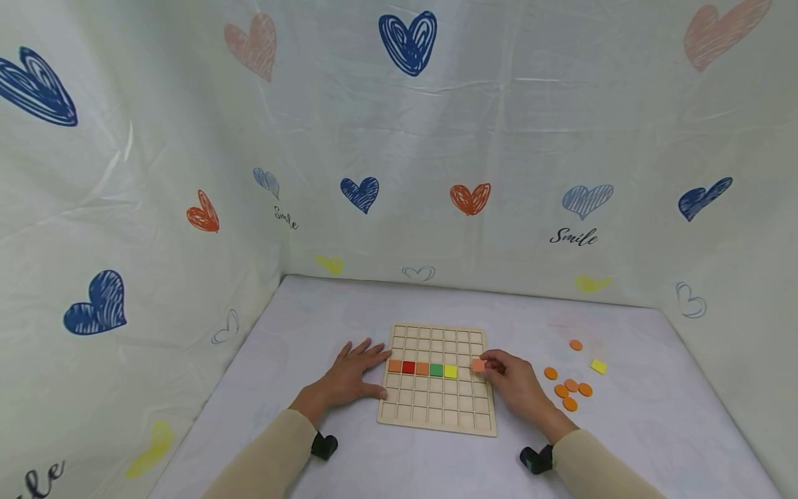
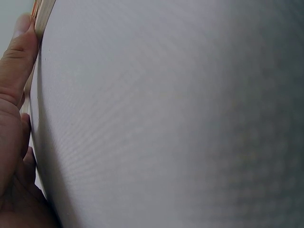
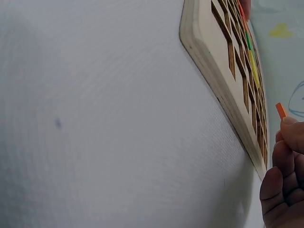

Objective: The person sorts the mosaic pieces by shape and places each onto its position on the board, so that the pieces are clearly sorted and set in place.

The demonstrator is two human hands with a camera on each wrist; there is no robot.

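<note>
A wooden grid board (image 1: 436, 418) lies on the table, with a row of square tiles across it: orange (image 1: 395, 366), red (image 1: 408, 367), a second orange, green (image 1: 436, 370) and yellow (image 1: 451, 371). My left hand (image 1: 349, 378) rests at the board's left edge, fingers spread and thumb touching the side. Between thumb and fingertips my right hand (image 1: 514, 384) pinches an orange square tile (image 1: 478, 365) over the board's right edge. In the right wrist view that orange tile (image 3: 281, 110) appears edge-on, raised above the board. The left wrist view catches only part of the left hand (image 2: 16, 95).
Right of the right hand lie several round orange discs (image 1: 584, 389), one of them farther back (image 1: 576, 344). A yellow square tile (image 1: 598, 366) lies near them. A white curtain (image 1: 399, 138) with printed hearts stands behind and left of the table (image 1: 349, 305).
</note>
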